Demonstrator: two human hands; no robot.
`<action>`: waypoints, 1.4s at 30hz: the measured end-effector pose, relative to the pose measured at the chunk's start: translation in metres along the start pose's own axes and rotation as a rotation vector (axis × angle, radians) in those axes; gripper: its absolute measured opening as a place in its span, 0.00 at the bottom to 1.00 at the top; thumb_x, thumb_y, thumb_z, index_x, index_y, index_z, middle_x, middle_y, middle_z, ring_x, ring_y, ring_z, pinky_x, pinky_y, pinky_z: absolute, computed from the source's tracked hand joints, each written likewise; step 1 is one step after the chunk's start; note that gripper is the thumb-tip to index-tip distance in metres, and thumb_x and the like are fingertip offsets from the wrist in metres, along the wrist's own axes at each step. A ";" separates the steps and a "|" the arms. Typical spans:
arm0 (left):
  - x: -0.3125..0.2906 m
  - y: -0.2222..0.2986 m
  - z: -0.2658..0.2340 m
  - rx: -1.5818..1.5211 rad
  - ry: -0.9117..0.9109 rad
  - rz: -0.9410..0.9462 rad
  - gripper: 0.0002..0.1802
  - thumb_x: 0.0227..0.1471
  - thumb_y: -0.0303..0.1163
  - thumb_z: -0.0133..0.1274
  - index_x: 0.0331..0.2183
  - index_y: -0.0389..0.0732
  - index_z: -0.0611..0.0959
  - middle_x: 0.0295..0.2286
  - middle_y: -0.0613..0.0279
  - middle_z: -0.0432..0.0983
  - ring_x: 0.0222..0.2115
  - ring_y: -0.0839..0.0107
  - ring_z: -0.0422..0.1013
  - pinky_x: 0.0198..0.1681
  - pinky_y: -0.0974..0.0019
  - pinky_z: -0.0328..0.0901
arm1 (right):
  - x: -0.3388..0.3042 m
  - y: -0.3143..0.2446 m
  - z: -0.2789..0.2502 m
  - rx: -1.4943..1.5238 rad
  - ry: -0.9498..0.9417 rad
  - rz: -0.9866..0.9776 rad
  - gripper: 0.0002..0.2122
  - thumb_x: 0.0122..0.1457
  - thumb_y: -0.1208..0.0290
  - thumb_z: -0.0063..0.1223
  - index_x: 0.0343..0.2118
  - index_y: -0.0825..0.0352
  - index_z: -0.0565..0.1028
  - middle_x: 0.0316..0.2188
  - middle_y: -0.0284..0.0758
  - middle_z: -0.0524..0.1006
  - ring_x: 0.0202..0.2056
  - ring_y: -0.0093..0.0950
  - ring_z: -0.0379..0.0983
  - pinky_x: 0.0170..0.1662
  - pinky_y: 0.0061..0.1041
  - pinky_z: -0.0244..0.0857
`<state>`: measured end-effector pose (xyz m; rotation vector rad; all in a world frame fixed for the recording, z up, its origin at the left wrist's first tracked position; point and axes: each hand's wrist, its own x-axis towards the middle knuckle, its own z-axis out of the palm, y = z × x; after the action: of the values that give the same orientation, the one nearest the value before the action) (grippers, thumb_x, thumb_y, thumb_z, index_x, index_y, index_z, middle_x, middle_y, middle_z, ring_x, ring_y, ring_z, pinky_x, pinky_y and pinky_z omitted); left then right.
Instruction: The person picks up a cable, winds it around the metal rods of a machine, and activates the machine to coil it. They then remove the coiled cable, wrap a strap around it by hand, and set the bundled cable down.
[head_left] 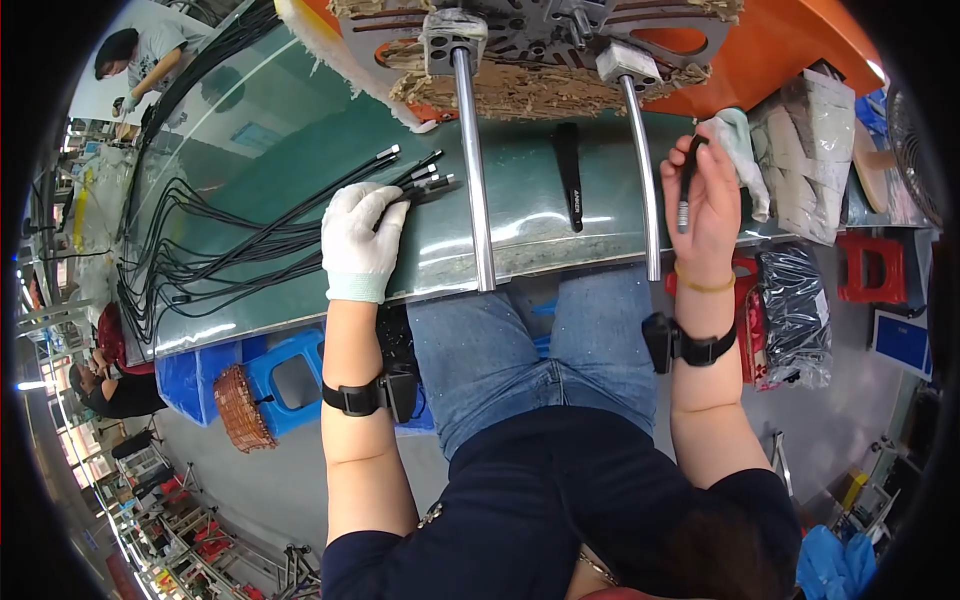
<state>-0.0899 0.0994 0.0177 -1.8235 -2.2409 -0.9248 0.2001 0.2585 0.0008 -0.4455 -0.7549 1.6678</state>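
Observation:
In a white glove, my left hand (362,240) is closed at the connector ends of a bundle of black cables (240,235) on the green tabletop. The fingers seem to grip a cable, though the glove partly hides it. Several metal-tipped connectors (428,172) stick out beyond the fingers. My bare right hand (712,195) is raised at the right, palm showing, fingers bent around a short black rod-like piece (690,175) with a ribbed grey end; its exact kind is unclear. A flat black tapered strip (568,180) with pale lettering lies between the hands.
Two upright-looking metal rods (473,170) (641,170) extend toward me from a slotted metal plate (500,30) on an orange machine (800,40). A cloth (738,150) and a wrapped package (805,150) lie at the right. Another person (150,60) works at the far left.

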 end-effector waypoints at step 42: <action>-0.032 0.122 -0.013 -0.567 -0.172 0.201 0.09 0.37 0.29 0.59 0.27 0.39 0.81 0.13 0.61 0.67 0.13 0.66 0.66 0.16 0.66 0.60 | -0.097 -0.036 0.069 -0.419 -0.273 0.285 0.09 0.49 0.86 0.50 0.35 0.79 0.72 0.27 0.40 0.72 0.20 0.24 0.72 0.23 0.16 0.66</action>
<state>0.0274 0.0770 0.0605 -2.3816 -1.9547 -1.5270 0.2039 0.1521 0.0644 -0.6482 -1.3046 1.8588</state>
